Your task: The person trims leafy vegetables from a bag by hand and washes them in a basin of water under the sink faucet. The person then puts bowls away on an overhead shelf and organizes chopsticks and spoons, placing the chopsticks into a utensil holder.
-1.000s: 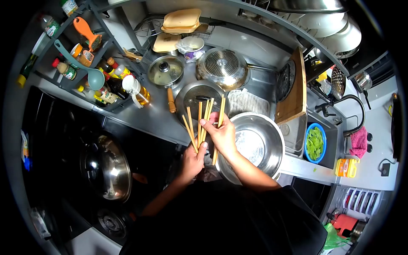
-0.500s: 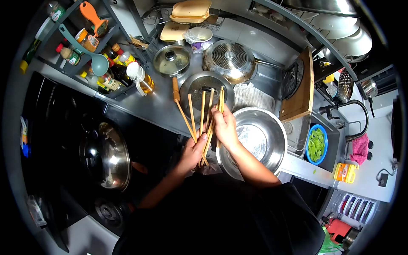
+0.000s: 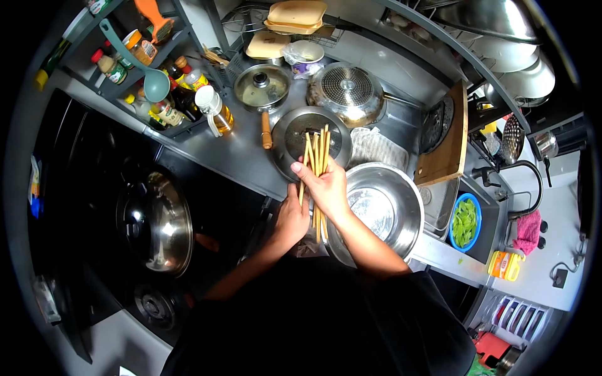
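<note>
My right hand is closed around a bundle of several wooden chopsticks, its thumb lying across them. Their upper ends fan slightly over a round metal lid, and the lower ends show beneath the hand. Close by on the left, my left hand is closed, with a single chopstick at its fingertips. To the right of my hands stands a large steel basin.
A lidded wok sits on the dark stove at left. An oil bottle, a small lidded pot and an upturned pan line the counter. Greens fill a blue basket in the sink; a cutting board leans nearby.
The spread chopsticks have been gathered, most of them now in my right hand. My left hand holds fewer and sits slightly lower against the right. The view has shifted a little.
</note>
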Motion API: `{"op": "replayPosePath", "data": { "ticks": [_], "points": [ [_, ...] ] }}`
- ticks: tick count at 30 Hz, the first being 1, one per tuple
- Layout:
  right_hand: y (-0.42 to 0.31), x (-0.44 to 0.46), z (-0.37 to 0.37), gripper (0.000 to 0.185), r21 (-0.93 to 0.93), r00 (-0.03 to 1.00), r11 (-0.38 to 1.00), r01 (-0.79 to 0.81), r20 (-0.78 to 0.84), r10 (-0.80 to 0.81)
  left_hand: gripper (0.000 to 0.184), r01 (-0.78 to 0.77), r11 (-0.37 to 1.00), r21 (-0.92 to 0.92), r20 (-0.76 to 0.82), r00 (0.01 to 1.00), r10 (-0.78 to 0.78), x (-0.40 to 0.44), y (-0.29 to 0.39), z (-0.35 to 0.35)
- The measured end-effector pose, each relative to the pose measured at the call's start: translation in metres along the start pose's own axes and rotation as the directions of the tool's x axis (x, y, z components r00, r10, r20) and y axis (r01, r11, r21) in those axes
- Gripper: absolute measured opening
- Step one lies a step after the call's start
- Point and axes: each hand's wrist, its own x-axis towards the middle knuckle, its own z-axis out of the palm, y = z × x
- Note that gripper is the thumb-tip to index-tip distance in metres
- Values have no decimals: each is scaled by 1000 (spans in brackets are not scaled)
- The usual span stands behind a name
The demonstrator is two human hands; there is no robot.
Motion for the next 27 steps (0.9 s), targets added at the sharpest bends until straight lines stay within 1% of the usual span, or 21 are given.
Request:
{"op": "replayPosePath", "data": {
  "ticks": [3,4,6,7,8,9,10,11,12,13,14,15,16,18,20,21,22,23,24,26,27],
  "points": [
    [2,1,-4,28,-26,1000,1000,-10,9,10,31,-38,999,-32,-12,999,37,-2,-5,-2],
    [-6,8,-7,33,-27,997,998,-59,-55,57,32,-36,998,-55,-5,999,35,-4,-3,-5],
    [-37,27,-37,37,20,965,966,-259,-36,260,37,-13,994,-104,31,999,16,-6,4,-19],
    [-42,41,-53,36,143,997,987,-70,36,66,35,20,979,-203,64,998,-7,-3,-5,-20],
    [-46,54,-67,35,277,987,955,107,86,-136,34,57,952,-300,98,995,-29,2,-16,-19],
    [-68,59,-78,33,189,943,958,217,215,-256,25,257,761,-596,262,958,-118,5,-21,-20],
    [-92,53,-80,21,28,926,991,133,353,-134,18,461,559,-690,434,881,-191,1,3,-40],
    [-97,54,-76,12,-88,765,897,434,562,-315,16,466,608,-643,493,859,-138,2,3,-44],
    [-101,57,-69,7,-117,520,697,708,754,-401,16,461,658,-595,550,831,-85,3,3,-50],
    [-105,58,-59,18,-105,257,409,906,906,-337,17,413,673,-613,574,819,20,4,6,-57],
    [-102,53,-51,20,-49,153,314,948,936,-317,18,358,684,-635,589,798,129,7,11,-66],
    [-87,55,-51,21,7,99,311,951,941,-324,17,548,523,-653,680,729,85,8,25,-82],
    [-78,58,-50,21,65,42,306,950,943,-330,18,566,545,-619,704,707,65,8,30,-88],
    [-90,55,-54,27,-77,99,428,901,995,-29,20,647,464,-605,778,605,171,9,32,-99],
    [-104,52,-52,30,-97,77,578,810,995,60,26,653,373,-659,747,629,216,-1,34,-105],
    [-100,50,-51,31,-122,97,683,720,992,74,29,657,326,-679,732,640,234,-7,31,-107],
    [-98,48,-46,32,-145,114,774,617,989,94,30,718,127,-684,712,619,331,-8,22,-109],
    [-103,49,-44,37,-164,123,848,504,985,118,37,687,76,-723,668,666,333,-14,19,-114],
    [-102,51,-37,39,-76,121,872,483,992,20,44,653,27,-757,622,709,333,-22,19,-119],
    [-96,51,-17,42,102,134,894,436,975,-176,51,472,-48,-881,453,867,208,-42,40,-144],
    [-95,49,-6,41,75,269,738,671,903,-336,54,373,-68,-925,361,922,144,-48,46,-153]
  ]
}}
